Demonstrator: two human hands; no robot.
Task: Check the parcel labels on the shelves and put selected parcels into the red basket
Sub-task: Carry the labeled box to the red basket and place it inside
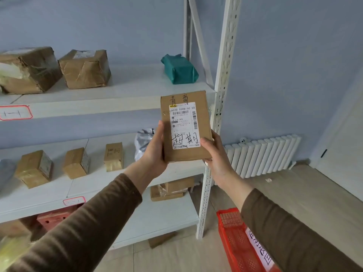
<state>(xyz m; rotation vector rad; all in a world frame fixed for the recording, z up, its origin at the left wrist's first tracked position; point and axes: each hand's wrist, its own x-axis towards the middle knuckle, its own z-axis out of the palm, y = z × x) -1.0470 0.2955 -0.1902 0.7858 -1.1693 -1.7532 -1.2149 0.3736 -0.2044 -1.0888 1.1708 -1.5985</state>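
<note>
A flat brown cardboard parcel is held upright in front of the shelf's right end. Its white shipping label faces me, with handwriting on the label and above it. My left hand grips the parcel's left edge. My right hand holds its lower right corner, thumb on the front. The red basket stands on the floor at the lower right, partly hidden by my right sleeve, with a white handwritten tag on its rim.
White metal shelving holds two taped brown boxes and a green wrapped parcel on the upper shelf. Three small brown boxes and a grey bag lie on the middle shelf. A white radiator lines the right wall.
</note>
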